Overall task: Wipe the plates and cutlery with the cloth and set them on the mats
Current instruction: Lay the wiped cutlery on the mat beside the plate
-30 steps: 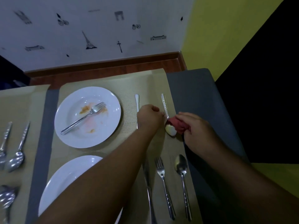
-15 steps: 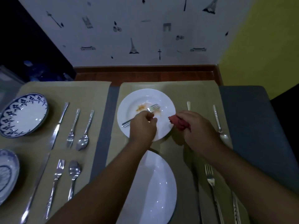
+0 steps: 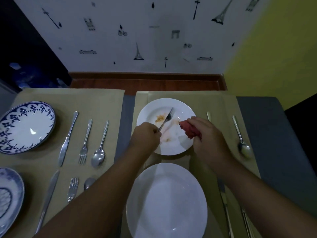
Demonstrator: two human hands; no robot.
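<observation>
A white plate smeared with orange food sits at the far end of the right mat. My left hand grips the handle of a fork, whose tines point up and away over the plate. My right hand holds a bunched red cloth above the plate's right side. A clean white plate lies nearer to me, between my forearms.
A spoon and a knife handle lie right of the dirty plate; more cutlery lies at the lower right. The left mat carries two blue-patterned plates, knives, forks and spoons. A wall stands behind the table.
Both hands left the spoon at the right and came over the dirty plate. My left hand took hold of the fork and tilted it up; the view swung left.
</observation>
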